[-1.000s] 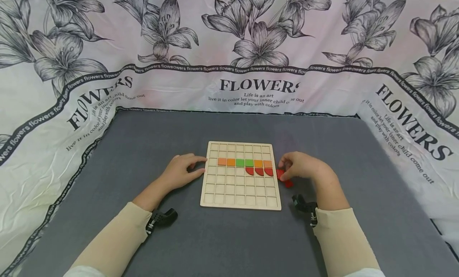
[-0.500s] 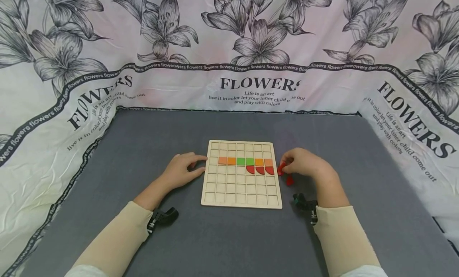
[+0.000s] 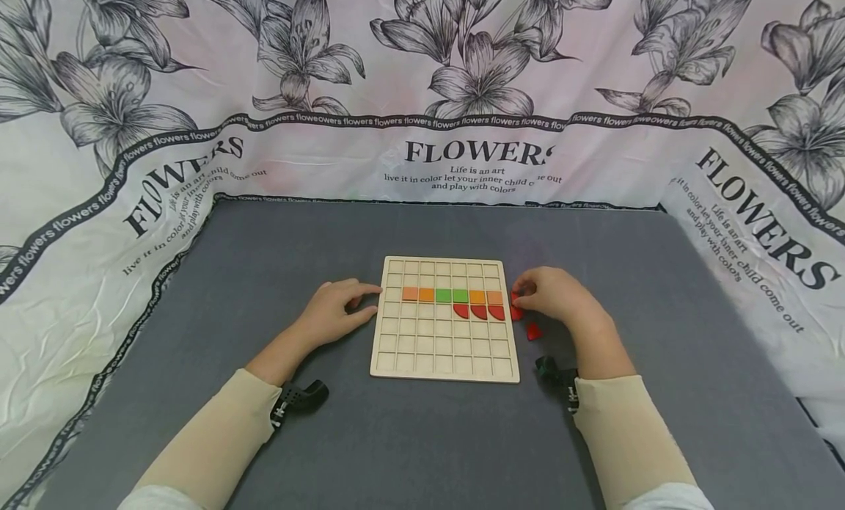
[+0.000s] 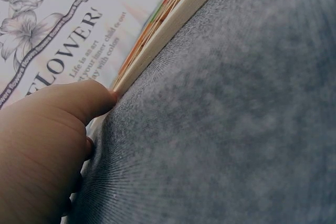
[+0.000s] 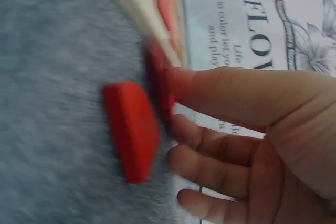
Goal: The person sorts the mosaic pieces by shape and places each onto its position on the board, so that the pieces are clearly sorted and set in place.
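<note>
A square wooden grid board [image 3: 444,354] lies flat on the dark grey table. One row holds orange and green square tiles [image 3: 452,296]; below its right end sit 3 red quarter-circle tiles [image 3: 478,312]. At the board's left edge, my left hand [image 3: 331,312] touches the rim with index fingertip and thumb [image 4: 100,98]. By the right edge, my right hand [image 3: 557,296] pinches a red tile [image 5: 163,80] between thumb and fingers; its shape is partly hidden. Another loose red tile [image 3: 533,332] lies on the table just below that hand.
A white cloth with flower prints and lettering [image 3: 475,154] hangs behind and at both sides of the grey table [image 3: 422,444]. Black camera straps [image 3: 300,398] are worn on both wrists.
My right hand has shifted slightly among the red tiles at the board's right edge, leaving one loose red tile apart below it. The left hand and the tiles on the board stay put.
</note>
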Demonstrator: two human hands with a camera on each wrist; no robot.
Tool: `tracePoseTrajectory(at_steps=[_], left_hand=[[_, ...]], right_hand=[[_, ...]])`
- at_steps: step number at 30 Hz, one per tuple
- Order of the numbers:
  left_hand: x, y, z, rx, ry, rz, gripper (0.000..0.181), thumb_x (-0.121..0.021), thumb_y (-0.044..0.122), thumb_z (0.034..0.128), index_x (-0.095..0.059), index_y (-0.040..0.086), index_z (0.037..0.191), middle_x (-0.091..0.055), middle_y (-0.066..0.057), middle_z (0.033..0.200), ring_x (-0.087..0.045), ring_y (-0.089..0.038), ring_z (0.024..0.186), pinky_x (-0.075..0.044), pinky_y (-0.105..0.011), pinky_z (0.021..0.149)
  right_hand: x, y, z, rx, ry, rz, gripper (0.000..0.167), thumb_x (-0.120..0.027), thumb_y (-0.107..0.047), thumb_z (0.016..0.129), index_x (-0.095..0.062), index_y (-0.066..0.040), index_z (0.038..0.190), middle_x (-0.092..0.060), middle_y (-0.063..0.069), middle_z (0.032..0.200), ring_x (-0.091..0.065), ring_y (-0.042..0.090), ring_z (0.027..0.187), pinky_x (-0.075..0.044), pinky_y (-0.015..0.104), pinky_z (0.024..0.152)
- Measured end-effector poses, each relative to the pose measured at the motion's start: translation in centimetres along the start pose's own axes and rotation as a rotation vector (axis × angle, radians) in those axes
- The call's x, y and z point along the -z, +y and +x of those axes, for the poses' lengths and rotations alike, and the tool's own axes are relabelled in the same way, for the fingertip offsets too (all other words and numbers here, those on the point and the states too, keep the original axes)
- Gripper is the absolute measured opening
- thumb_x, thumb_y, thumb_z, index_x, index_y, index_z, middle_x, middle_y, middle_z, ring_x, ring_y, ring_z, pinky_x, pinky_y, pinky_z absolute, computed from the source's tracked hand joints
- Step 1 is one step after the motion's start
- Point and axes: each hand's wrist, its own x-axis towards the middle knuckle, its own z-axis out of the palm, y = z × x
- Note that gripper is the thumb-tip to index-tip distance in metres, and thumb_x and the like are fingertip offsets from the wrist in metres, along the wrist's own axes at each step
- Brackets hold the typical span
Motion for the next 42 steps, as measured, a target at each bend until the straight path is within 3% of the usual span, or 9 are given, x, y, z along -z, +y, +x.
tracePoseTrajectory(at_steps=[7, 13, 15, 20, 24, 29, 42], left_hand=[[0.0, 0.0, 0.0, 0.009, -0.006, -0.003, 0.033, -0.073, 0.029, 0.0979, -0.073, 0.020, 0.130, -0.042, 0.007, 0.073, -0.034, -0.012, 0.062, -0.026, -0.037, 0.070], [0.0, 0.1, -0.1, 0.006, 0.003, -0.004, 0.032, -0.074, 0.029, 0.0973, -0.073, 0.020, 0.128, -0.042, 0.007, 0.073, -0.034, -0.012, 0.062, -0.027, -0.037, 0.070], [0.0, 0.1, -0.1, 0.005, 0.002, -0.004, 0.032, -0.074, 0.029, 0.0972, -0.073, 0.020, 0.128, -0.042, 0.007, 0.073, -0.034, -0.012, 0.062, -0.027, -0.037, 0.070], [0.1, 0.2, -0.1, 0.008, -0.003, -0.008, 0.032, -0.074, 0.028, 0.0973, -0.073, 0.019, 0.128, -0.043, 0.007, 0.073, -0.034, -0.012, 0.062, -0.027, -0.037, 0.070], [0.1, 0.2, -0.1, 0.005, 0.000, -0.006, 0.032, -0.074, 0.028, 0.0973, -0.073, 0.019, 0.128, -0.042, 0.007, 0.073, -0.034, -0.012, 0.062, -0.026, -0.037, 0.070], [0.1, 0.2, -0.1, 0.007, -0.002, -0.006, 0.032, -0.073, 0.028, 0.0976, -0.073, 0.019, 0.128, -0.042, 0.007, 0.073, -0.035, -0.012, 0.062, -0.026, -0.037, 0.071], [0.3, 0.3, -0.1, 0.014, -0.003, -0.007, 0.032, -0.074, 0.028, 0.0977, -0.073, 0.019, 0.129, -0.042, 0.007, 0.073, -0.035, -0.012, 0.063, -0.026, -0.038, 0.071]], right_hand=[[-0.4, -0.7, 0.1, 0.018, 0.045, -0.152, 0.022, -0.078, -0.023, 0.092, -0.080, -0.007, 0.108, -0.074, 0.005, 0.098, -0.064, 0.022, 0.083, -0.053, 0.047, 0.081], [-0.3, -0.6, 0.0, 0.029, 0.096, -0.178, 0.018, -0.069, -0.022, 0.098, -0.081, -0.008, 0.100, -0.073, 0.005, 0.090, -0.061, 0.022, 0.075, -0.051, 0.045, 0.073], [-0.2, -0.2, -0.1, 0.023, 0.117, -0.177, 0.021, -0.067, -0.021, 0.099, -0.079, -0.005, 0.104, -0.073, 0.009, 0.094, -0.062, 0.024, 0.078, -0.051, 0.046, 0.074], [0.4, 0.8, -0.4, -0.013, 0.077, -0.120, 0.035, -0.071, -0.017, 0.095, -0.070, -0.001, 0.126, -0.069, 0.017, 0.108, -0.064, 0.031, 0.093, -0.051, 0.052, 0.084], [0.6, 1.4, -0.3, -0.005, 0.051, -0.078, 0.033, -0.073, -0.013, 0.091, -0.071, -0.003, 0.123, -0.066, 0.016, 0.105, -0.062, 0.032, 0.094, -0.049, 0.052, 0.085], [0.8, 1.5, -0.4, -0.004, 0.088, -0.063, 0.027, -0.072, -0.013, 0.091, -0.073, -0.004, 0.116, -0.068, 0.013, 0.103, -0.062, 0.030, 0.091, -0.049, 0.049, 0.082], [2.3, -3.3, -2.1, 0.089, 0.210, 0.139, 0.027, -0.069, -0.012, 0.097, -0.072, -0.003, 0.122, -0.071, 0.012, 0.107, -0.067, 0.028, 0.097, -0.053, 0.046, 0.083]])
